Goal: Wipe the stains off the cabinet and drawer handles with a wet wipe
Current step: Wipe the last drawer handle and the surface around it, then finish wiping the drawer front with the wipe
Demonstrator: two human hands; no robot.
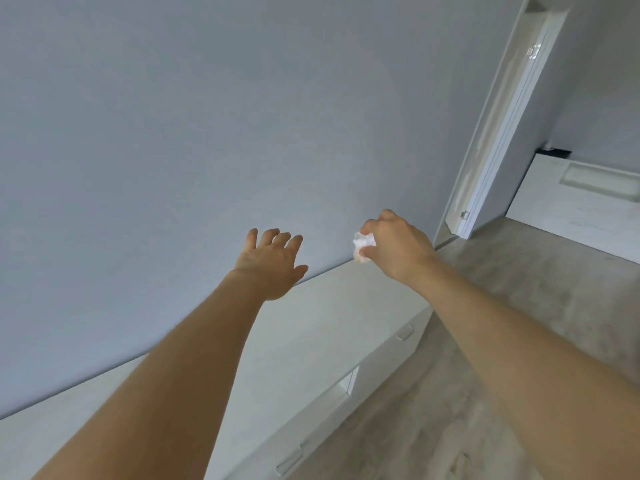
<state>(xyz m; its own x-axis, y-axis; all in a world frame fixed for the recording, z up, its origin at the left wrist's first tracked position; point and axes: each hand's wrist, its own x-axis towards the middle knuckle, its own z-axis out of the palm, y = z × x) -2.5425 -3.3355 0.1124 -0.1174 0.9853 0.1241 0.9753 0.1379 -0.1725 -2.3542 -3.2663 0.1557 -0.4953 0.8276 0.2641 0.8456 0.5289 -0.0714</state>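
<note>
**Wipe in hand, handles well below**

Head view: the right hand has its fingers curled tight around a crumpled white wet wipe. The left hand is spread, fingers loosely apart, holding nothing, above the long white cabinet. The pale bar handles sit on the cabinet's front face, well below both hands, long axes horizontal. The far handle lies nearer the wipe hand.

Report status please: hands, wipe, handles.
Left hand open, empty. Right hand grips crumpled wipe. Cabinet handles below, untouched. Nothing in the way.
</note>
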